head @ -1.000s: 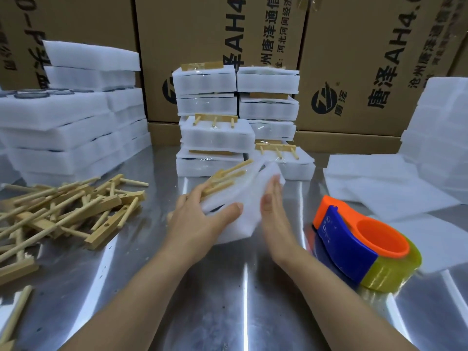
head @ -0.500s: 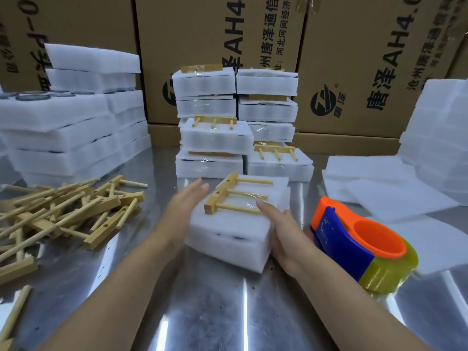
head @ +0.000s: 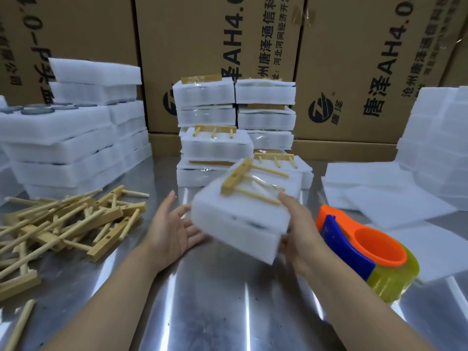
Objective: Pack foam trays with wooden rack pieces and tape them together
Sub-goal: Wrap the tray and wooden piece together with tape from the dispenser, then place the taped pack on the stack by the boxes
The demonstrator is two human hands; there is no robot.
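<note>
Gripping the right end of the foam bundle (head: 238, 224), the right hand (head: 301, 231) has its thumb on top beside the peg tips and its fingers curled underneath. The left hand (head: 172, 224) is spread wide, palm up and fingers straight, at the bundle's lower left edge; whether it touches the foam cannot be told.

The bundle is 2 white foam trays stacked, held tilted between the hands over the metal table (head: 215, 300), and it looks slightly blurred. On its top lies a wooden rack piece (head: 243, 183), a flat bar with 3 pegs, under a strip of clear tape.

Just right of the right hand sits an orange and blue tape dispenser (head: 354, 249) with a yellowish tape roll (head: 395, 277). To the left, a loose pile of rack pieces (head: 71, 224) lies on the table. Behind the bundle stand 2 stacks of taped bundles (head: 210, 145), several with rack pieces on top. Foam tray stacks (head: 63, 143) rise at far left, thin foam sheets (head: 379, 193) lie at right, and printed cardboard boxes (head: 197, 41) line the back.
</note>
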